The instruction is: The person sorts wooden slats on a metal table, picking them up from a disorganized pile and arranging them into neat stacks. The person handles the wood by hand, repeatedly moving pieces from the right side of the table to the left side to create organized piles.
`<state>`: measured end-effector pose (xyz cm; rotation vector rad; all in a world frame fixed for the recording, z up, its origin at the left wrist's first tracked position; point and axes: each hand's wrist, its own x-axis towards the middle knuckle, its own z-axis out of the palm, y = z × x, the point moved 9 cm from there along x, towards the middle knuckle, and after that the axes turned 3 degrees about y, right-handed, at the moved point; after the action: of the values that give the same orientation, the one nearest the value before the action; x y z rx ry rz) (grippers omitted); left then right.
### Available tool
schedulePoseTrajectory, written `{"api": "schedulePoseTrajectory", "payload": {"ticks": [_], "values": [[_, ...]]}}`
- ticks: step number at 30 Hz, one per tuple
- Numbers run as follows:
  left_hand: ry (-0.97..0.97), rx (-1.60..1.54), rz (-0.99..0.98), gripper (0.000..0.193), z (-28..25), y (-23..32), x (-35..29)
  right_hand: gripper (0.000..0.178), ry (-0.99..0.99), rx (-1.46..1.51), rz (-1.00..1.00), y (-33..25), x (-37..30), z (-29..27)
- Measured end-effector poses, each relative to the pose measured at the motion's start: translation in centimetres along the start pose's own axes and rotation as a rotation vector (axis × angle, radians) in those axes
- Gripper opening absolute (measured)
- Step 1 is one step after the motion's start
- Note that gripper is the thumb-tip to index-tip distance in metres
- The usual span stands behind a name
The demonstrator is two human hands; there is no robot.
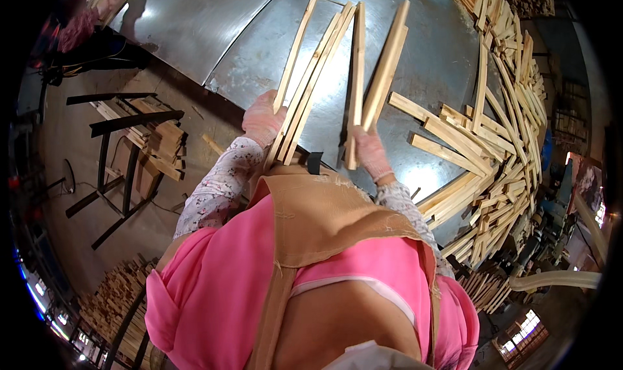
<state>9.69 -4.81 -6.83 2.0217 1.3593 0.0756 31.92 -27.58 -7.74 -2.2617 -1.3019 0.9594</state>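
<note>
My left hand (261, 118) is closed at the near ends of several long, pale wooden strips (315, 71), which fan out away from me over the metal table (259, 52). One of those strips stands apart at the left, its near end against the fingers. My right hand (371, 152) is closed around the near part of other wooden strips (387, 65), some lying side by side and tilted to the right. A narrower strip (357, 78) runs along the inner side of this hand. Both palms and some fingers are hidden.
A large heap of wooden strips (513, 136) covers the table's right side, with loose pieces (448, 152) reaching toward my right hand. On the left floor stands a dark metal rack (133, 169) holding boards. More stacked wood (113, 305) sits at the lower left.
</note>
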Motion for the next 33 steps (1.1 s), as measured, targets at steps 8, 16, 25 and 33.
{"api": "schedulePoseTrajectory", "payload": {"ticks": [8, 16, 25, 33], "values": [[-0.009, -0.020, -0.035, 0.057, 1.0, 0.0, 0.5, 0.054, -0.325, 0.029, 0.063, -10.1, 1.8, 4.4], [-0.001, -0.014, -0.041, 0.060, 0.9, 0.3, 0.7, 0.049, 0.606, -0.445, -0.247, -9.5, 22.6, -13.3], [0.076, -0.119, -0.004, 0.058, 1.3, -1.9, 0.3, 0.072, 0.376, -0.593, -0.162, -9.2, 30.5, -15.9], [-0.018, -0.261, -0.044, 0.052, -0.9, -3.8, 1.5, 0.073, 0.587, 0.023, -0.126, -9.3, 26.0, -19.7]]}}
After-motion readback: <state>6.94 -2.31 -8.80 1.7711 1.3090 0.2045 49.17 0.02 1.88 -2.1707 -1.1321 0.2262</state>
